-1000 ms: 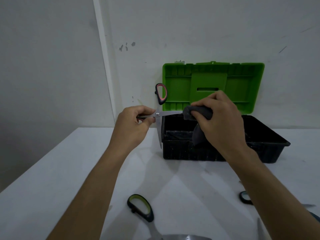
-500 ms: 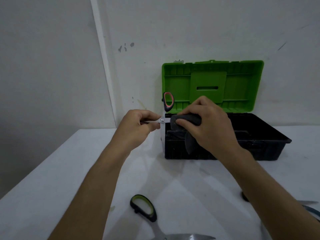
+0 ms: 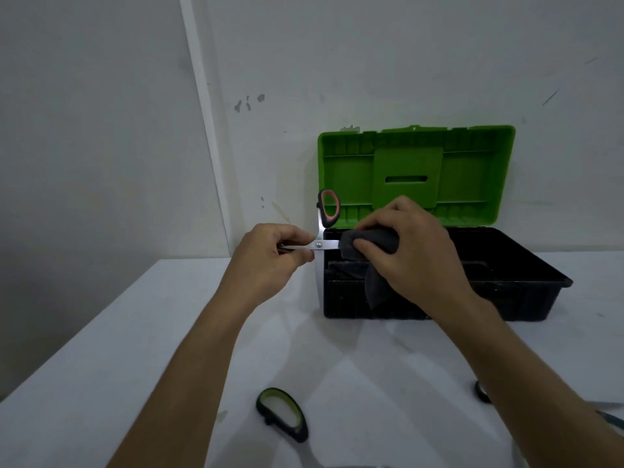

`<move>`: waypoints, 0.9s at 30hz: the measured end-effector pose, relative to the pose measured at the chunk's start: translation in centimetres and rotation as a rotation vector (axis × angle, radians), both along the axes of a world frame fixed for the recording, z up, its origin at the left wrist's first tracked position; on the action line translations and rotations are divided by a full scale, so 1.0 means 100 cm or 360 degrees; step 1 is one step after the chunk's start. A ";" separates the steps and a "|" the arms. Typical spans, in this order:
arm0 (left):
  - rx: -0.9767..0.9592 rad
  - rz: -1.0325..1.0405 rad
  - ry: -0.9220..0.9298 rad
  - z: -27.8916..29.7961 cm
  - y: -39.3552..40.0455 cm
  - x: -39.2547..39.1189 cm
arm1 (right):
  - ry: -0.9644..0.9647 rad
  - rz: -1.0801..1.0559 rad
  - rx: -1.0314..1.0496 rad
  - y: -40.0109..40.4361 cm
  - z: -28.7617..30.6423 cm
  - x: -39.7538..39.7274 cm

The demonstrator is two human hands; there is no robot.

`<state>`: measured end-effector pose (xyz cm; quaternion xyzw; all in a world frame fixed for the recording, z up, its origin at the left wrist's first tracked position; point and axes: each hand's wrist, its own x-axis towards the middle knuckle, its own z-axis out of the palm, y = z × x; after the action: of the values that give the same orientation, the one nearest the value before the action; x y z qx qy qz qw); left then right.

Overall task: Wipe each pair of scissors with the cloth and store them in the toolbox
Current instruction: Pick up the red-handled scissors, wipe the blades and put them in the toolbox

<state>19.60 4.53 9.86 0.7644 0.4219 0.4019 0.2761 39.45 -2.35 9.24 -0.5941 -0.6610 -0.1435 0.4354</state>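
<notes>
Counter (image 3: 141, 349): white, toolbox (image 3: 506, 285) at 12 o'clock, lid up.
Left hand (image 3: 270, 261): pinching red-handled scissors (image 3: 324, 244).
Right hand (image 3: 415, 251): gripping cloth (image 3: 371, 238) around blade.

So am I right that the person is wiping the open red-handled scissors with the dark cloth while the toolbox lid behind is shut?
Not quite: the green lid of the toolbox stands open, as the head view shows. The rest holds: the left hand holds the open red-handled scissors, and the right hand wraps the dark cloth round one blade.

Hands (image 3: 270, 258) (image 3: 415, 251) wipe scissors (image 3: 322, 244) — cloth (image 3: 369, 241) wrapped.
</notes>
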 end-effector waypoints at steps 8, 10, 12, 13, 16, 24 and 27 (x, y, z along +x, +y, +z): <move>0.0033 0.0038 -0.0056 0.004 0.004 -0.012 | 0.0108 -0.0188 0.0035 -0.002 0.003 0.027; 0.0098 0.0082 0.0032 0.000 0.004 -0.009 | 0.0078 -0.0048 0.0049 -0.003 0.006 0.016; 0.0079 0.0046 0.0053 -0.002 0.002 -0.004 | 0.0031 0.0108 0.0035 -0.004 0.006 -0.001; 0.0069 0.0006 0.0044 -0.002 0.001 -0.001 | 0.0008 0.0181 0.0028 -0.004 0.005 -0.009; 0.0048 -0.0130 -0.0006 0.000 0.000 0.002 | -0.0033 0.0322 0.0022 0.000 -0.004 -0.023; 0.0024 -0.0105 -0.0078 -0.003 0.004 0.000 | -0.0173 0.0372 -0.0056 0.004 -0.016 -0.025; 0.0015 -0.0069 -0.0096 -0.002 0.004 -0.001 | -0.0250 0.0445 -0.0185 0.003 -0.013 -0.024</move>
<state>19.54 4.88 9.68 0.7622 0.3947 0.4207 0.2938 37.09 -2.10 7.95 -0.5075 -0.7764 -0.0888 0.3631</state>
